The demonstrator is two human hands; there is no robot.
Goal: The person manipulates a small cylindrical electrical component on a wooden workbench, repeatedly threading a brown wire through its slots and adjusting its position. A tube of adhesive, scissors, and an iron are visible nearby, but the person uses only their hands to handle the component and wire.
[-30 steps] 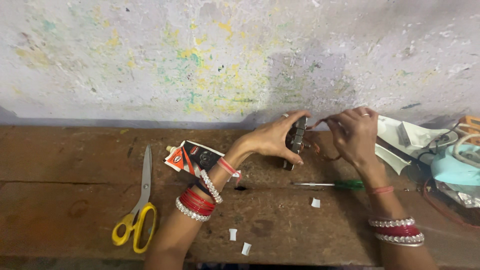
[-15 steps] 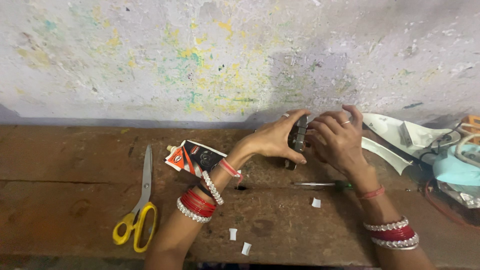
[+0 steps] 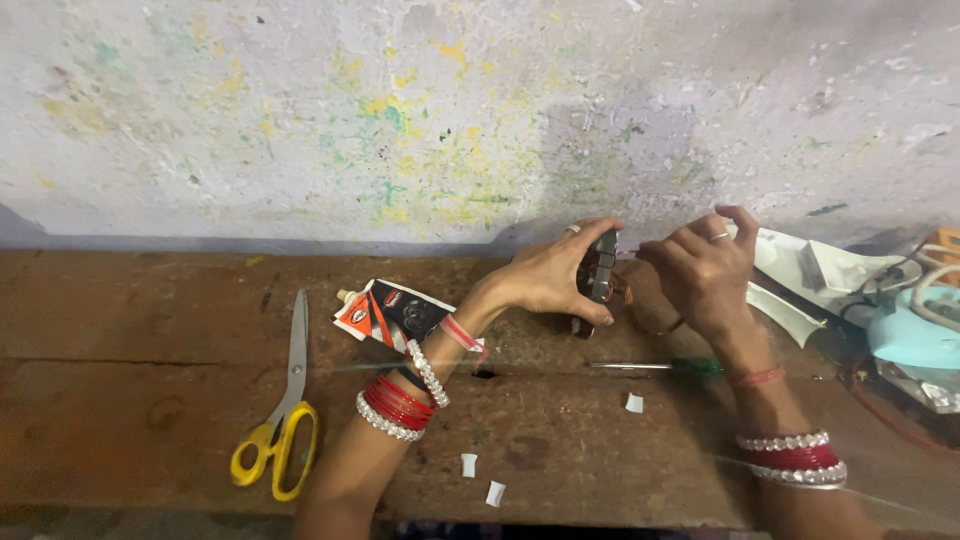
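Note:
My left hand grips a small dark block-shaped part, held upright above the wooden bench. My right hand is just to the right of it, fingers pinched together near its top edge; what they pinch is too small to make out. A brown rounded piece sits behind my right hand, partly hidden. Both wrists wear red and white bangles.
A black, red and white glue tube lies left of my left wrist. Yellow-handled scissors lie further left. A green-handled screwdriver and small white scraps are on the bench. White plastic pieces and a light blue appliance are at right.
My right hand has drawn back slightly to the right of the dark part, after closing over it half a second ago. My left hand has kept the part nearly still.

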